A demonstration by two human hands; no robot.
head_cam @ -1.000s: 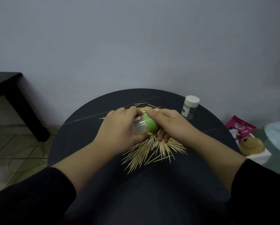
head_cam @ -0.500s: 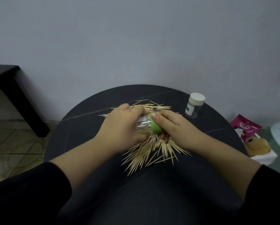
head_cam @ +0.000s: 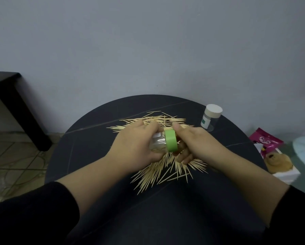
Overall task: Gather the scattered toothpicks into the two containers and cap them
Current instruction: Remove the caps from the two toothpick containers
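Worktop (head_cam: 88,147) layout unchanged over the last second. The toothpicks (head_cam: 158,174) lie in the same loose heap with none gathered, and the white-capped container (head_cam: 211,117) stands upright and closed at the far right edge, well apart from the hands.

What moved is the grip: the left hand (head_cam: 135,144) holds the clear container (head_cam: 158,143) on its side just above the heap, fingers (head_cam: 153,124) curled round the body. The right hand (head_cam: 197,144) has rolled back on the green cap (head_cam: 170,143) — half covered 0.5 s ago, full band showing now. Cap still looks seated, with no gap visible at the rim.

My read: mid-twist, cap not yet off, so filling hasn't begun — task is early.

Right thumb (head_cam: 177,127) sits on the cap's top edge and the other fingers curl under it, pinching the cap. The container's capped end points right, into that palm. Can't tell what's inside the container.
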